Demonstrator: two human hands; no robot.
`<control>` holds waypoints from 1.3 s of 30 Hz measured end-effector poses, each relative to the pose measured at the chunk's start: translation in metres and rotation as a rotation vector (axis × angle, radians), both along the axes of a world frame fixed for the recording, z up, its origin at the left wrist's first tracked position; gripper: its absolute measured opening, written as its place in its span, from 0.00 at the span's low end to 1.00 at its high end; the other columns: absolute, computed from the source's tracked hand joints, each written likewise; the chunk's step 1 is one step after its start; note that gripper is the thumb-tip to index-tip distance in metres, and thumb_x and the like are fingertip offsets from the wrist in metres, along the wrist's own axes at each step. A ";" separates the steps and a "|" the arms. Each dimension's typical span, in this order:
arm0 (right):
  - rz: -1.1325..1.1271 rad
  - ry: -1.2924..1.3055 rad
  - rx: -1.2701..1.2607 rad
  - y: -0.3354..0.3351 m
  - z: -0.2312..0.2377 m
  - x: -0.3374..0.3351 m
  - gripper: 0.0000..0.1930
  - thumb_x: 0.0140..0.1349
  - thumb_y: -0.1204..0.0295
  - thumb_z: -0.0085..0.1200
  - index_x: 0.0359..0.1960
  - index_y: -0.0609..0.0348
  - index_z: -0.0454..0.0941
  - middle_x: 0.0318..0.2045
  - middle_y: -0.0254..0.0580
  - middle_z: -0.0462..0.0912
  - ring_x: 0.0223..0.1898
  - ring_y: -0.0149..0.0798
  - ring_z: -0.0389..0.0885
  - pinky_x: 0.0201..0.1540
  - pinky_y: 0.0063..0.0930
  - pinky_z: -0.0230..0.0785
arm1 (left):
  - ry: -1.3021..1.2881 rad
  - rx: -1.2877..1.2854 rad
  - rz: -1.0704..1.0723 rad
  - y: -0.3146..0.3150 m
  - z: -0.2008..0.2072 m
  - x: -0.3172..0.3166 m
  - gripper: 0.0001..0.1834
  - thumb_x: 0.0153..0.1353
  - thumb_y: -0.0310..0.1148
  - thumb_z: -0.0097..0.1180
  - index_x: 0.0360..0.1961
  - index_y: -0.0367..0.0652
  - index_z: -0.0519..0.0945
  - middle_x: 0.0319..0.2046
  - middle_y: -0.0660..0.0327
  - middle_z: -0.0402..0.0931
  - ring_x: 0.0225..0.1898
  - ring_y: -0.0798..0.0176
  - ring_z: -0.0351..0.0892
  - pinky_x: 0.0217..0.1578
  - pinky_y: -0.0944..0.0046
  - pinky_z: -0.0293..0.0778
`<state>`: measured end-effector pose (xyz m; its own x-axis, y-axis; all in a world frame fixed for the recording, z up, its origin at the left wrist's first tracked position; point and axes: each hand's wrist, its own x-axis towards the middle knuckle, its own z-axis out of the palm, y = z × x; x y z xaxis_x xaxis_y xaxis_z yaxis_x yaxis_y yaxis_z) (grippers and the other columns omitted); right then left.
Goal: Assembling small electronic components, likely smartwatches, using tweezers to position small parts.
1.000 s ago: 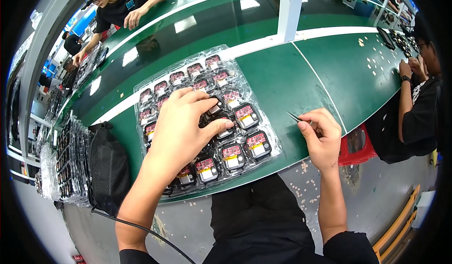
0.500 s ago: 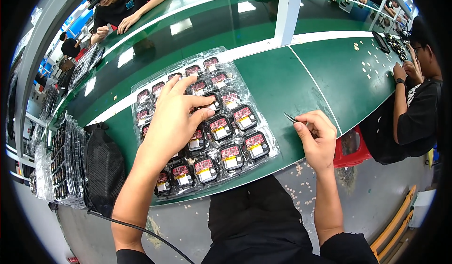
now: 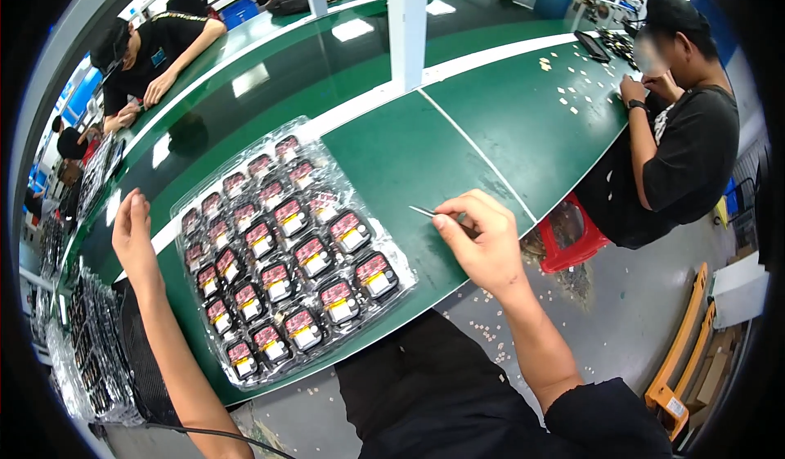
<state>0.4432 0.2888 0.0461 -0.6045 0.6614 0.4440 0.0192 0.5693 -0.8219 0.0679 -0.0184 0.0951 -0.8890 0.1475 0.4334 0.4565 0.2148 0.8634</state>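
Hands (image 3: pixel 484 245) flank clear tray (image 3: pixel 404 272) | green table (image 3: pixel 409 160) | grey floor (image 3: pixel 605 320) | red stool (image 3: pixel 566 258)

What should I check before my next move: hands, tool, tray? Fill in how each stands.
1. Left hand off the tray: ok, raised to its left.
2. Left hand empty: cannot tell; its grip is not clear.
3. Tweezers held in the right hand: ok.
4. Tweezer tips clear of the units: ok, over bare green table.
5. Every unit fully seated: cannot tell, too small.
6. Co-worker at right clear of the tray: ok.
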 end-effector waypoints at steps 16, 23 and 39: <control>-0.011 -0.245 0.076 0.002 0.002 -0.002 0.06 0.64 0.71 0.61 0.36 0.60 0.83 0.30 0.44 0.83 0.30 0.44 0.84 0.32 0.35 0.75 | -0.178 0.188 -0.171 0.003 -0.096 -0.025 0.23 0.78 0.43 0.46 0.56 0.32 0.80 0.51 0.58 0.81 0.54 0.68 0.78 0.58 0.68 0.71; -0.058 -0.245 0.092 -0.003 0.000 -0.005 0.07 0.64 0.69 0.62 0.36 0.60 0.84 0.31 0.44 0.83 0.31 0.45 0.85 0.33 0.35 0.75 | -0.171 0.184 -0.173 -0.001 -0.096 -0.025 0.23 0.79 0.42 0.45 0.54 0.30 0.80 0.51 0.58 0.81 0.54 0.66 0.77 0.59 0.67 0.69; -0.168 -0.611 0.629 0.104 0.001 -0.042 0.09 0.70 0.65 0.51 0.38 0.58 0.73 0.33 0.51 0.83 0.36 0.61 0.82 0.38 0.53 0.75 | -0.202 0.249 -0.233 0.011 -0.097 -0.017 0.21 0.78 0.40 0.47 0.54 0.31 0.80 0.49 0.60 0.81 0.52 0.69 0.77 0.57 0.69 0.71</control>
